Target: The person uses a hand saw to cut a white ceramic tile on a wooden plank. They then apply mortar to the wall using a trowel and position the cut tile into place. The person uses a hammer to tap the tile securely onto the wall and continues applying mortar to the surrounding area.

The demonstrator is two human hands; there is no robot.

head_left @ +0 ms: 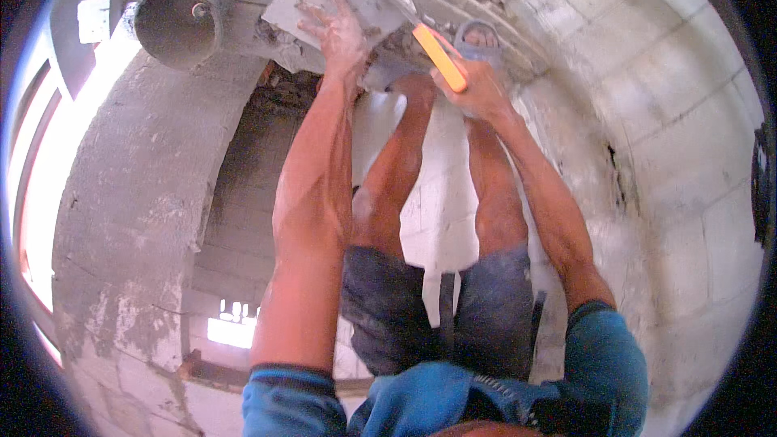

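One orange-handled saw (429, 43) is being held out ahead of the body, its long axis slanting from the handle, at the near right, to the blade, at the far left; the blade is being pointed forward and leftward, its end being cut off by the upper edge of the view. Nearest, dark shorts (486, 307) are being worn above bare legs (495, 202). Farther on, a foot in a grey slipper (479, 36) is being set just right of the handle, close beside the grip. To the blade's left, a pale slab (291, 2) is being pressed by the left hand (340, 36), its fingers being spread open, apart from the saw. Farther left, a round bucket (225, 0) is being turned mouth toward the view. The handle is being gripped inside the closed fingers of the right hand (479, 91), the blade extending beyond them.
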